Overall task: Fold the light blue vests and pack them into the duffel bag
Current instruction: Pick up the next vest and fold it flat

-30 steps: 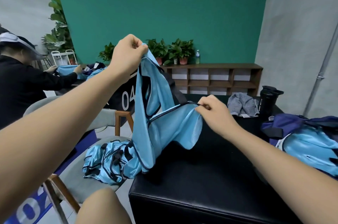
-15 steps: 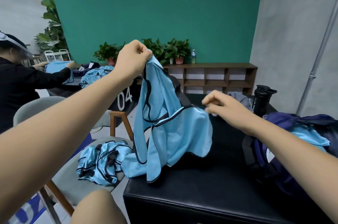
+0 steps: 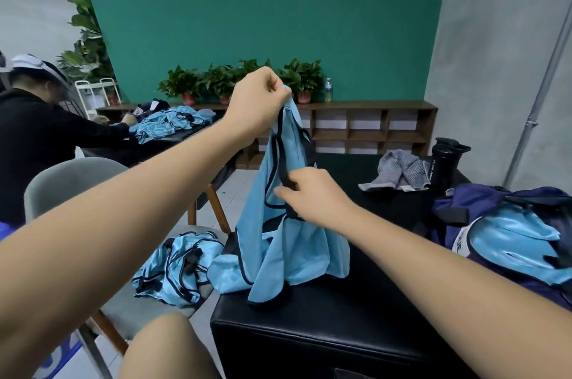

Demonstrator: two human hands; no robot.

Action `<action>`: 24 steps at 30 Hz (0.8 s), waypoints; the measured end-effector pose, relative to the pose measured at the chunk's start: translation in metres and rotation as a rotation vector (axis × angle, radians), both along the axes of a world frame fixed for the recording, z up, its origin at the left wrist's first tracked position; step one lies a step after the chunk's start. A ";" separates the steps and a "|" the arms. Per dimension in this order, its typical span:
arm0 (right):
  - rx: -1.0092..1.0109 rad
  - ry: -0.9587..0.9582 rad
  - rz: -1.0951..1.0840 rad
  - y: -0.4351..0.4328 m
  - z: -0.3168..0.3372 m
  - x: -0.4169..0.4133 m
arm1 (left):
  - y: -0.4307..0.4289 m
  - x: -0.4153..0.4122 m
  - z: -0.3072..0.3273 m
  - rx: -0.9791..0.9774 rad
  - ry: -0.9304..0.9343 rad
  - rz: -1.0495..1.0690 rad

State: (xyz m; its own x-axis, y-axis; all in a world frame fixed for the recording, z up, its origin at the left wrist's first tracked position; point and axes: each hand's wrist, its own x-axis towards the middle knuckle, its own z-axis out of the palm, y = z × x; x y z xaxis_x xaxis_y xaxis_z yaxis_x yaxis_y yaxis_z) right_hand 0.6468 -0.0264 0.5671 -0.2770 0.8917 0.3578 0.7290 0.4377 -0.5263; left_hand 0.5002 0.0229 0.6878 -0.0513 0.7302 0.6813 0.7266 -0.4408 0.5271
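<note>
Left hand: the left hand (image 3: 258, 100) is pinching the top of one light blue vest (image 3: 258, 217), fingers curled tight on the cloth and holding it high.
Right hand: the right hand (image 3: 312, 196) is gripping the black-trimmed edge partway down the vest, fingers closed on the trim.
Vest position: it is hanging between both hands, its hem trailing on the near-left corner of the black table (image 3: 340, 316).
Other vests: an unfolded pile (image 3: 176, 267) is lying on the grey chair (image 3: 62, 180); folded ones (image 3: 513, 242) are sitting in the open duffel bag (image 3: 458, 205) at the right.
Doing it well: probably finding the 2 shoulder straps, matching them, then laying the vest flat on the table before halving it.
Writing: the black bottle (image 3: 442, 162) is showing white letters, seemingly "SPORT BOTTLE"; a white patch on the bag is too hidden to read.
</note>
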 end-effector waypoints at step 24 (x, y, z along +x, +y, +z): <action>-0.104 0.150 0.352 -0.025 0.083 0.059 | 0.014 -0.043 0.005 -0.054 -0.160 0.024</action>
